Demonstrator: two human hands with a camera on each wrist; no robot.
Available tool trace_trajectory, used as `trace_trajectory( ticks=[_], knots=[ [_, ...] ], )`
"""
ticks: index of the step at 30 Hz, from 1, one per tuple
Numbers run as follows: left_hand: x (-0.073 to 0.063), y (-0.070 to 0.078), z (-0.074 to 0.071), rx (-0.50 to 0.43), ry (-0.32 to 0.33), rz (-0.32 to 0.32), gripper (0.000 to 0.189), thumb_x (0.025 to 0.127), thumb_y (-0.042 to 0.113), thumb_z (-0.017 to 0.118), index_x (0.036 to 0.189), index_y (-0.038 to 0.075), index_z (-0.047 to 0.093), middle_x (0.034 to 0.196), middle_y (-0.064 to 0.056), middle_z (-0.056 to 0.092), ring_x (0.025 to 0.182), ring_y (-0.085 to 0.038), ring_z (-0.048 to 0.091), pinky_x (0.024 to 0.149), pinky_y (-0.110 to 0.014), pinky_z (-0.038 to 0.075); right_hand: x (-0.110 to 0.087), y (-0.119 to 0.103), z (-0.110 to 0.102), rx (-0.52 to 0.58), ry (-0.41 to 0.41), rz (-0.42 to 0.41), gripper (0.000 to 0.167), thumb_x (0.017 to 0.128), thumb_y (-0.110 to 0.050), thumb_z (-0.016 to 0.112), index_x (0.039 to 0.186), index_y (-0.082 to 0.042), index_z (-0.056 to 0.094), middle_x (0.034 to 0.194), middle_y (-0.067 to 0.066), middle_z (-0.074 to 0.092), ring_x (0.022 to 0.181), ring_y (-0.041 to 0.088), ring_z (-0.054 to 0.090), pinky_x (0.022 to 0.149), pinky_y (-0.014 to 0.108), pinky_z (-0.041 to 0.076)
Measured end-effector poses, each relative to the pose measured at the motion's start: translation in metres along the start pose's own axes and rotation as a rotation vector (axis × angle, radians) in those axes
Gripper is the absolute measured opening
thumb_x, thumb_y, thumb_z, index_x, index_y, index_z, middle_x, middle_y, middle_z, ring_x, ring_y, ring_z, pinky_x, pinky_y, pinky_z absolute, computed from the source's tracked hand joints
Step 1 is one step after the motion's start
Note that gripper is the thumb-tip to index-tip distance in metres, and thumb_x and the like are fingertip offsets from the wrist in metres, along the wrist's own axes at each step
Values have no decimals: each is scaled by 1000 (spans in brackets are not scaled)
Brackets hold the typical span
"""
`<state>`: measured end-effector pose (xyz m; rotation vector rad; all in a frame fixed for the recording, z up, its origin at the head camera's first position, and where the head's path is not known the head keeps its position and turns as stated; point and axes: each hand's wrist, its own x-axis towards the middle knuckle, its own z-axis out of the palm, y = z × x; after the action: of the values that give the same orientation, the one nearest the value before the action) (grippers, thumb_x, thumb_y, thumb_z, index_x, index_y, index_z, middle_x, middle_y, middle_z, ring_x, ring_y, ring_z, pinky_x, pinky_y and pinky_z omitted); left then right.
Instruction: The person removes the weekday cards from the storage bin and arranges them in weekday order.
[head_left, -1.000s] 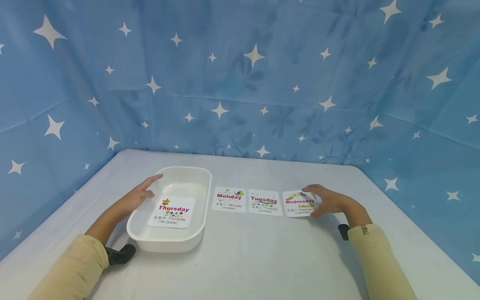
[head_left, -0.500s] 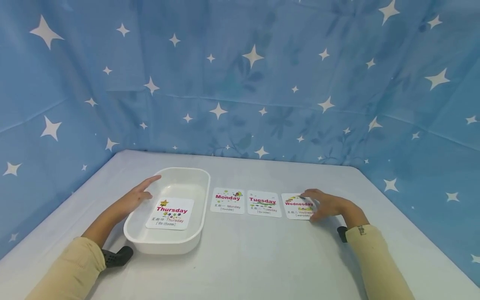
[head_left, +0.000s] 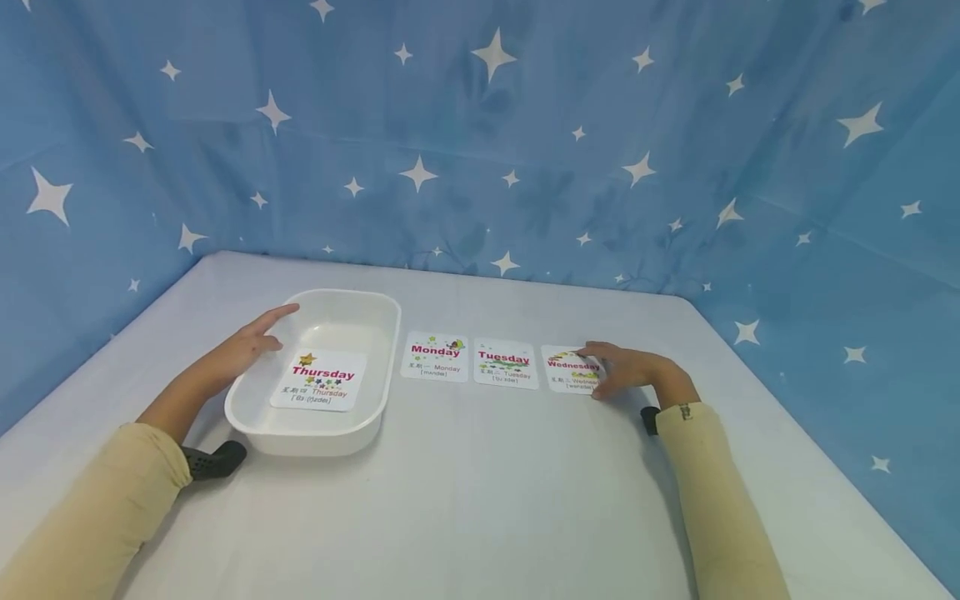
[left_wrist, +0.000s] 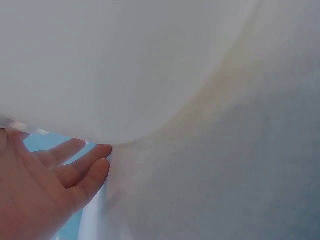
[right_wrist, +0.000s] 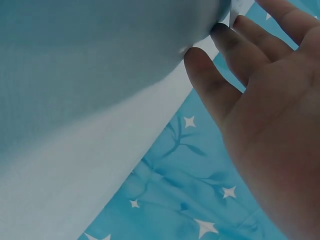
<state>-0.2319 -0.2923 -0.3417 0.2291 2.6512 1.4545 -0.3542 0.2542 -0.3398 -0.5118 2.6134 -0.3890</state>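
Observation:
A white plastic tray (head_left: 322,442) stands on the left of the table, with a Thursday card (head_left: 318,381) lying inside it. My left hand (head_left: 243,354) rests at its left rim, index finger stretched along the far left corner and thumb over the edge. In the left wrist view, other fingers (left_wrist: 85,172) extend outside, close to the tray's wall. On the right, my right hand (head_left: 630,371) spans the Wednesday card (head_left: 566,377), holding it by the far and near edges between index finger and thumb. The hand covers the card's right side.
A Monday card (head_left: 435,357) and a Tuesday card (head_left: 506,364) lie flat in a row between tray and right hand. Black wrist straps sit at both sleeves. A blue star-printed curtain (head_left: 465,167) encloses the table's back and sides.
The whole head view has shifted, so everything sits higher and further left. The Wednesday card has edged slightly toward the person relative to the Tuesday card. Left hand and tray keep their places.

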Motion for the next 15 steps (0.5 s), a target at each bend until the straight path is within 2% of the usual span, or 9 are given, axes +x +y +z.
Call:
trace_trajectory(
  ticks=[5, 9, 15],
  knots=[
    [8, 5, -2, -8, -2, 3, 64, 90, 4, 30, 147, 11, 4, 150, -26, 2, 127, -44, 27, 87, -37, 44, 1, 3, -10, -12, -17, -1, 90, 75, -31, 71, 146, -12, 20, 152, 18, 7, 136, 44, 7, 104, 64, 15],
    [11, 5, 1, -28, -15, 1, 65, 90, 5, 31, 147, 11, 3, 151, -25, -3, 130, -47, 22, 95, -50, 38, -1, 4, -11, -6, -25, 6, 91, 74, -31, 72, 146, -11, 19, 152, 19, 6, 137, 44, 6, 104, 64, 14],
    [5, 1, -1, -13, 1, -17, 65, 89, 4, 31, 147, 10, 2, 151, -23, -6, 133, -49, 9, 100, -63, 24, 3, 2, -5, 34, -39, -13, 92, 74, -32, 72, 146, -11, 19, 152, 19, 6, 137, 44, 4, 105, 63, 12]
  ],
)
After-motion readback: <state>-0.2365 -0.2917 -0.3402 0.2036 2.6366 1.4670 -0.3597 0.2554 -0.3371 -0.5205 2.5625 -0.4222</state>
